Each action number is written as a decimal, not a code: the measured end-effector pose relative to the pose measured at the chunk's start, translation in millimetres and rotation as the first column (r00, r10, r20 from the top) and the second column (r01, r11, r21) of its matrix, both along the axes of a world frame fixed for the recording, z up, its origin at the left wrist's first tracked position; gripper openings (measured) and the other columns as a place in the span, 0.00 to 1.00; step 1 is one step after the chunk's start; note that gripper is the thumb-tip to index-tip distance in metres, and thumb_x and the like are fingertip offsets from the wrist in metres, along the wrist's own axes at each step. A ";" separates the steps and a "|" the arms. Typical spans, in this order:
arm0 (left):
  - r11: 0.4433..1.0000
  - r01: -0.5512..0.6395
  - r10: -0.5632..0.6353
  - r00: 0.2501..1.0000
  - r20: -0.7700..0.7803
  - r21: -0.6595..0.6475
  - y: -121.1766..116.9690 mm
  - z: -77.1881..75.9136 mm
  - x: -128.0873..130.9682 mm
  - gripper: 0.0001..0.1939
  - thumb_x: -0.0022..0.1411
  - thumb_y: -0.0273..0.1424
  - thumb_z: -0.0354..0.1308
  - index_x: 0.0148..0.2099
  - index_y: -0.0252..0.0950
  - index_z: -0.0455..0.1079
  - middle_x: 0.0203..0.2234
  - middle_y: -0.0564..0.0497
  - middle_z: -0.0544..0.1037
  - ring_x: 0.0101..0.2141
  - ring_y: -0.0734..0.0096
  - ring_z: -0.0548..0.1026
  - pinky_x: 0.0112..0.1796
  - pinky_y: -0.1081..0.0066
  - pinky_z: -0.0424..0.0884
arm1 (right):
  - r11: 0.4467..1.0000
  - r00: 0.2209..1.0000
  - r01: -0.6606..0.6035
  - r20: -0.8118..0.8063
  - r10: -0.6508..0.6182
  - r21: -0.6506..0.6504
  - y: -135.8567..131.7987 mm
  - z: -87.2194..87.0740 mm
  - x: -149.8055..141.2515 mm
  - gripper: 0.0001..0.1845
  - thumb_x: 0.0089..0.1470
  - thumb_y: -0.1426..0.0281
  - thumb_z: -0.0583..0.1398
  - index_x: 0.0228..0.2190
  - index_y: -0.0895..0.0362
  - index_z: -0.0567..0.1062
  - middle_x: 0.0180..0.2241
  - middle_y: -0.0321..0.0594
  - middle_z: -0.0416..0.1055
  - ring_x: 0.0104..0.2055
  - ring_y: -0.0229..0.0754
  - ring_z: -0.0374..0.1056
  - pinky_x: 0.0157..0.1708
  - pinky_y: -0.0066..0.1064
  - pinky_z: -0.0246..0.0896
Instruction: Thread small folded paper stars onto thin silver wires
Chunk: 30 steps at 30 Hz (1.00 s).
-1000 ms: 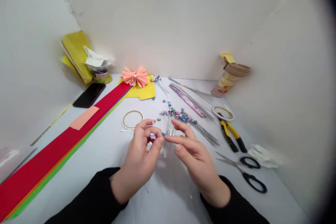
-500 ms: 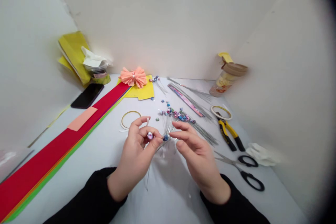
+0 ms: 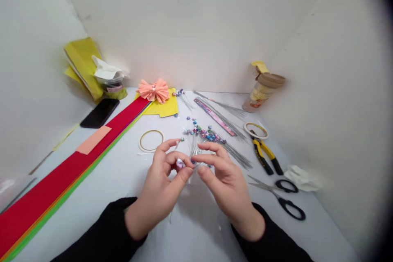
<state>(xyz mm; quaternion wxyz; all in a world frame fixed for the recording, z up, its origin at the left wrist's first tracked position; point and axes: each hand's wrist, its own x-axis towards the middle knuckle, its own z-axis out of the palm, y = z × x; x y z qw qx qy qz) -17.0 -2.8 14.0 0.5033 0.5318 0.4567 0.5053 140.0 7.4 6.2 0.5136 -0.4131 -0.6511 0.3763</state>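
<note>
My left hand (image 3: 164, 186) is closed, its thumb and forefinger pinched on a thin wire. A small pink-and-white folded paper star (image 3: 180, 163) shows in its curled fingers, and a narrow white strip (image 3: 177, 144) sticks up by its raised finger. Opposite it, my right hand (image 3: 229, 188) has its fingers apart, the forefinger tip meeting the left fingertips. The blue star at that spot is mostly hidden by the fingers. Just beyond both hands lies a cluster of small coloured stars (image 3: 205, 133) on wire stems.
Left are a tape ring (image 3: 152, 141), a long red paper stack (image 3: 70, 172), a phone (image 3: 100, 113) and a peach paper bow (image 3: 153, 90). Right are pliers (image 3: 266, 153), scissors (image 3: 279, 194), another tape roll (image 3: 256, 130), crumpled tissue (image 3: 302, 178) and a cup (image 3: 262, 93). Wires (image 3: 238, 155) lie behind.
My right hand has moved left, its forefinger now at the left fingertips. The blue star between the hands has become mostly covered. The view has shifted slightly.
</note>
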 end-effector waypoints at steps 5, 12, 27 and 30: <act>1.000 0.001 0.000 0.998 -0.059 0.016 -0.4 -0.9 -0.9 0.22 0.64 0.26 0.55 0.55 0.44 0.50 0.30 0.58 0.73 0.33 0.75 0.71 0.37 0.70 0.64 | 1.000 1.000 -0.012 0.015 0.012 0.009 0.0 -0.7 1.2 0.10 0.55 0.72 0.62 0.38 0.47 0.79 0.49 0.43 0.68 0.55 0.49 0.62 0.51 0.44 0.59; 0.999 0.015 -0.013 0.997 -0.080 0.034 -1.2 0.2 -1.6 0.21 0.64 0.27 0.54 0.55 0.44 0.50 0.31 0.57 0.72 0.35 0.74 0.70 0.39 0.70 0.64 | 0.996 0.995 0.043 0.090 -0.050 0.076 -0.4 -0.1 -0.4 0.07 0.54 0.72 0.62 0.34 0.49 0.78 0.47 0.43 0.68 0.55 0.48 0.62 0.50 0.43 0.60; 0.999 -0.030 0.033 0.994 -0.100 0.035 -0.6 -1.5 -0.6 0.24 0.61 0.28 0.57 0.55 0.42 0.50 0.30 0.56 0.73 0.32 0.73 0.69 0.37 0.70 0.63 | 0.995 0.996 0.046 0.076 -0.053 0.087 -0.4 -1.8 0.8 0.05 0.55 0.73 0.62 0.31 0.49 0.75 0.48 0.41 0.65 0.55 0.48 0.61 0.53 0.46 0.55; 0.999 -0.019 0.024 0.991 -0.129 0.043 -0.3 -2.4 -0.5 0.24 0.62 0.29 0.56 0.56 0.42 0.50 0.29 0.56 0.74 0.32 0.73 0.71 0.37 0.69 0.64 | 0.998 0.998 0.031 0.056 -0.034 0.051 -0.2 -3.4 2.2 0.05 0.55 0.71 0.63 0.32 0.48 0.76 0.50 0.40 0.64 0.53 0.47 0.63 0.49 0.42 0.58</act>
